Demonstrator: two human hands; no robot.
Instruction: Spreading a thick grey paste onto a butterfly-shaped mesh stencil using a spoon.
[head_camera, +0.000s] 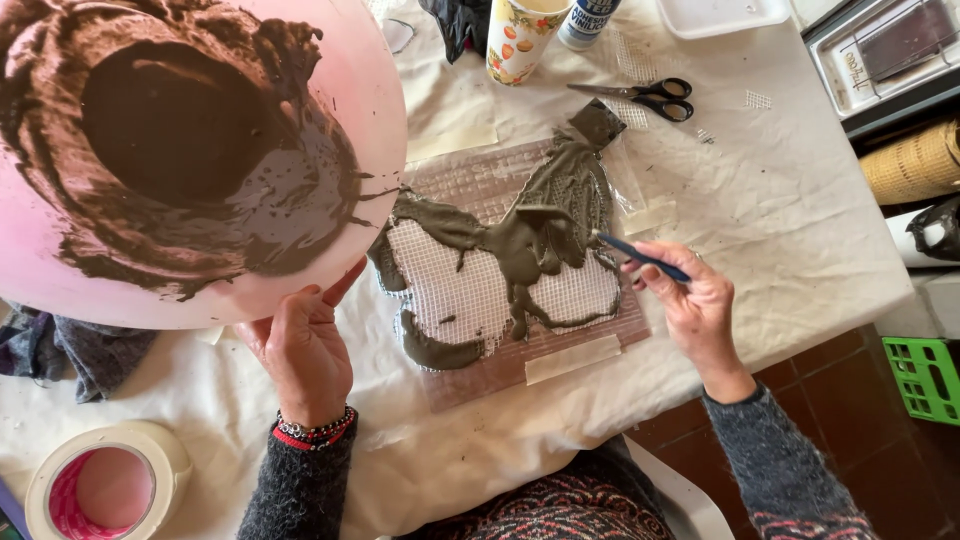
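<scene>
My left hand (303, 345) grips the lower rim of a big pink bowl (375, 90), tilted up so its inside, smeared with dark brown paste, faces me. My right hand (690, 300) pinches a thin blue tool (640, 257) whose tip touches the right side of a white mesh shape (460, 290). The mesh lies on a clear plastic sheet (480, 380) taped down, and thick grey-brown paste (530, 225) covers its top and edges.
A white cloth (780, 210) covers the table. Black-handled scissors (645, 96), a patterned cup (520, 40) and a white tray (720, 15) lie at the back. A roll of tape (105, 485) sits front left, a green crate (925, 375) on the floor right.
</scene>
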